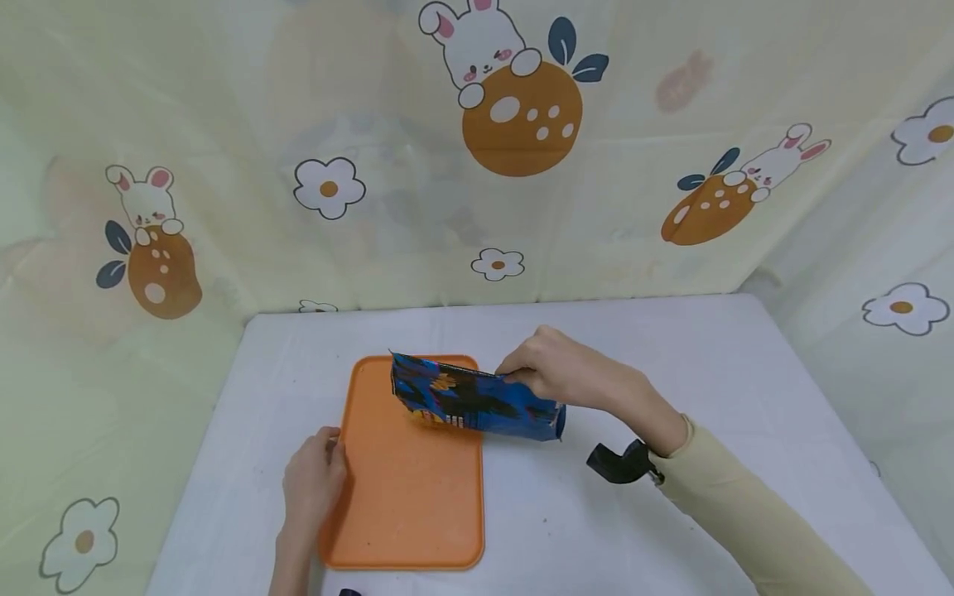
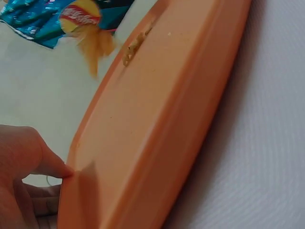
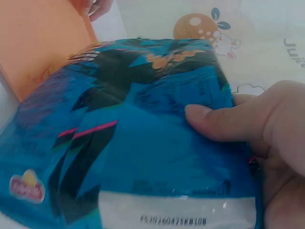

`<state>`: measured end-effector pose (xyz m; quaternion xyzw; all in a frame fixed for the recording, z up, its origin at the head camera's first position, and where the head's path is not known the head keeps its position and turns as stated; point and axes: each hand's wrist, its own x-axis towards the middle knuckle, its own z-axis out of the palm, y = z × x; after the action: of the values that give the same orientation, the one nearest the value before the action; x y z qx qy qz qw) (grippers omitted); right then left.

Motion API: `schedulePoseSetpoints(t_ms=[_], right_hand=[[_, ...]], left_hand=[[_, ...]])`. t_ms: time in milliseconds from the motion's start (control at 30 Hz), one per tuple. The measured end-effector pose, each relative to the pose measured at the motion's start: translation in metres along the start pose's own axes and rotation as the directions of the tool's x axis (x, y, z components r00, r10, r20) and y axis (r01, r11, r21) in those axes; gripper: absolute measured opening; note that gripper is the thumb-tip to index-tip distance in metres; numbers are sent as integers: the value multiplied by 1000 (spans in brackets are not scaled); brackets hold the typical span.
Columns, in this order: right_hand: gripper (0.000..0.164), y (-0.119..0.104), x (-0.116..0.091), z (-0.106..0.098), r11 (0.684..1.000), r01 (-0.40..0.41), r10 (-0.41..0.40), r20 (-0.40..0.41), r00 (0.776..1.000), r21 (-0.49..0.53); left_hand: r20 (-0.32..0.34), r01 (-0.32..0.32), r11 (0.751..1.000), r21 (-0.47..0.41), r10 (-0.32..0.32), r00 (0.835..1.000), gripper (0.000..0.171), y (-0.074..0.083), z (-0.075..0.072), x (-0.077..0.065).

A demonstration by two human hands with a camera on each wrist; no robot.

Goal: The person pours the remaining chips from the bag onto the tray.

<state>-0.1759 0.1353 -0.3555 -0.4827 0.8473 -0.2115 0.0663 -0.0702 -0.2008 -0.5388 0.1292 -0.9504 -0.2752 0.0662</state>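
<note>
Tilted over the upper part of an orange tray point(image 1: 410, 505) is a blue chip bag point(image 1: 473, 406), gripped along its upper edge by my right hand point(image 1: 570, 371). In the right wrist view the thumb point(image 3: 214, 121) presses the bag's printed face. Blurred golden chips point(image 2: 95, 45) drop from the bag in the left wrist view. A few more chip pieces point(image 2: 136, 47) lie on the tray by its rim. My left hand point(image 1: 313, 480) holds the tray's left edge, thumb on the rim, fingers curled against the outer side.
The tray lies on a white-covered table point(image 1: 633, 530). A patterned curtain point(image 1: 402, 240) with rabbits and flowers hangs behind and at the sides. A black strap piece point(image 1: 622, 462) sticks out by the right wrist.
</note>
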Motion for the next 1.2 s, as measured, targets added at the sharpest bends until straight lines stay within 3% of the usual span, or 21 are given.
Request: schedulePoseSetpoints(t_ms=[1200], right_hand=[[17,7,-5,0,1000,-5,5,-59,998,6]], left_hand=[[15,36,999,26,-36,999,26,1,2,2]])
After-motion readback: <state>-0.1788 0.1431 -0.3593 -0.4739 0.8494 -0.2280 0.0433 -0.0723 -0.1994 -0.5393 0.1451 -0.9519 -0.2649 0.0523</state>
